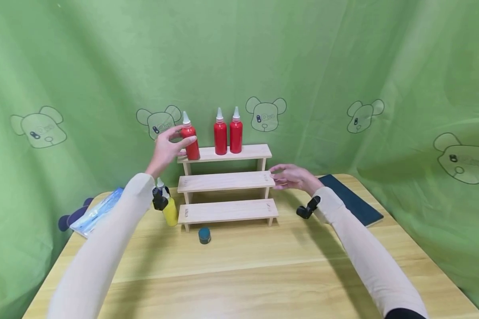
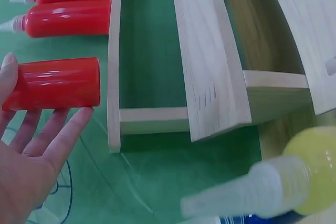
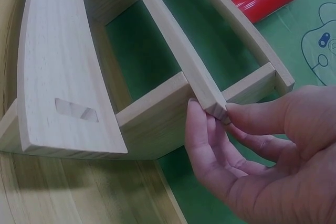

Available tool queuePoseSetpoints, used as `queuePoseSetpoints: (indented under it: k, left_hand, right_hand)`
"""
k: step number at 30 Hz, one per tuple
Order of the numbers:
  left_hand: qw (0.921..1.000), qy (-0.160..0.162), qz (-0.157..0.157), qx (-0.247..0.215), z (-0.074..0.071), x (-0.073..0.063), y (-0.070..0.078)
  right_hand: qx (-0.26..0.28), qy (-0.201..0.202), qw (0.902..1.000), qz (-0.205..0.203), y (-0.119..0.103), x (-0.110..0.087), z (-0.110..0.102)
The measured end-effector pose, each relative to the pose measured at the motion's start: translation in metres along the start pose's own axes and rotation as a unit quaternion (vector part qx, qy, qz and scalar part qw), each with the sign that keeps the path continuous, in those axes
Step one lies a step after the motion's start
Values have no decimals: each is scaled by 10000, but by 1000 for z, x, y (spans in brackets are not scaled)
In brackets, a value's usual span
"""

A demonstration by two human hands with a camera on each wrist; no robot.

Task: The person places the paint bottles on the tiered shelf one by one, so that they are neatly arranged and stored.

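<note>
My left hand (image 1: pixel 166 149) grips a red squeeze bottle (image 1: pixel 192 148) with a clear pointed nozzle, thumb on one side and fingers on the other. In the left wrist view, a narrow gap separates the base of this held bottle (image 2: pixel 63 83) from the top step. Two more red bottles (image 1: pixel 220 138) stand upright on the top step of a three-tier wooden display rack (image 1: pixel 225 181). At the rack's right side, my right hand (image 1: pixel 294 178) pinches the end of the middle step between thumb and fingers, seen closely in the right wrist view.
Left of the rack stand a yellow bottle (image 1: pixel 170 212) and a blue one, partly behind my left wrist. A small dark teal jar (image 1: pixel 204 235) sits before the lowest step. A blue-white packet (image 1: pixel 100 212) lies left, a dark folder (image 1: pixel 353 201) right. Green cloth (image 1: pixel 315 57) hangs behind.
</note>
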State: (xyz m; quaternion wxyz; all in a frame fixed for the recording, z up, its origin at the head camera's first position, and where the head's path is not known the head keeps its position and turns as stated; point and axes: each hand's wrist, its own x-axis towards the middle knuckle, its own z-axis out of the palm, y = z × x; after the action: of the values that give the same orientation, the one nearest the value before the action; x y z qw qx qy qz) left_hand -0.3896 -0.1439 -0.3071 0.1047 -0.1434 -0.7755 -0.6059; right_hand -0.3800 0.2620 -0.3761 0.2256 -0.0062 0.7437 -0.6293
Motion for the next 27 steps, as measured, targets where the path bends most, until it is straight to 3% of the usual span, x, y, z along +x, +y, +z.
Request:
queuePoseSetpoints:
  k: [5, 18, 27]
  left_hand:
    - [9993, 189, 181, 254, 11, 5, -5]
    - [9994, 174, -23, 291, 37, 15, -5]
    - [9991, 130, -72, 401, 44, 18, 0]
  right_hand:
    - [13, -24, 10000, -5, -1, -1, 1]
    - [95, -12, 9999, 32, 1, -1, -2]
    - [188, -48, 9998, -2, 2, 0, -1]
